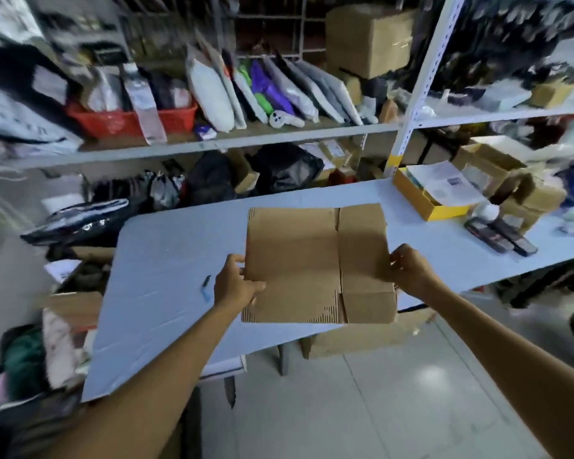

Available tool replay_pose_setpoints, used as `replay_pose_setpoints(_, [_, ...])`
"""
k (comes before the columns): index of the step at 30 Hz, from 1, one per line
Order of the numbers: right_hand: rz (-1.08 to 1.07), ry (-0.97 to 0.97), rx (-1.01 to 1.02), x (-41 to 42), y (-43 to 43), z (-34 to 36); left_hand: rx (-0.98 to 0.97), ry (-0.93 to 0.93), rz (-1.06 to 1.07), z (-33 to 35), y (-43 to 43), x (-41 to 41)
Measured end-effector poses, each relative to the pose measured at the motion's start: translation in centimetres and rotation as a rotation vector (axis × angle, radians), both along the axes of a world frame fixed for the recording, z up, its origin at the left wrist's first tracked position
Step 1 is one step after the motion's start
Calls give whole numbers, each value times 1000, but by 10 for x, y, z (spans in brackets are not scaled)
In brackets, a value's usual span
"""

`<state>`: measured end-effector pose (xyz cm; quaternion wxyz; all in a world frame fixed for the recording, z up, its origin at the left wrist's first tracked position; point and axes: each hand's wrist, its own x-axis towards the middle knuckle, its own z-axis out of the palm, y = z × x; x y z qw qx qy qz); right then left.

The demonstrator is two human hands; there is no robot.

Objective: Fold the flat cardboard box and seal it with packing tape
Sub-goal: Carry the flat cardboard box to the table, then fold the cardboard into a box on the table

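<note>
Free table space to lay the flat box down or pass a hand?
Biggest bare patch: the left part of the table, from its left edge to the pen. Also a strip behind the cardboard box, toward the shelf, and a smaller gap between the right hand and the dark items. Crowded: the right end, round the yellow box.

Counted: two hands, the left hand (236,286) and the right hand (411,270). One flat box (295,260). One table (166,253). One yellow box (415,197), with one paper sheet (444,183) on top. One red basket (120,122). One pen (206,286) on the table. One large carton (368,38) high at the back. Packets (209,94) standing in a row: several; blur prevents an exact count.
</note>
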<state>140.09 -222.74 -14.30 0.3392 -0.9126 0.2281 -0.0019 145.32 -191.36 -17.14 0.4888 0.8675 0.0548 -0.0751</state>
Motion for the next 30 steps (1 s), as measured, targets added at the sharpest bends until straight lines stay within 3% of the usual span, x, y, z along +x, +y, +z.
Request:
replay_pose_setpoints(6, [140,61,48,104,16,-31,31,39,164,-37,19,72])
replay_pose_setpoints(12, [131,117,94,163,19,-70,-3,126,210,-71,24,116])
replay_pose_setpoints(19, [51,218,97,208,30,-106,115,186,306,-110,5,140])
replay_pose_setpoints(24, [213,280,80,220,42,-146,206,244,375,-149,0,147])
replay_pose_setpoints(30, [221,406,54,227,45,-181,168,330,343,-175,-10,146])
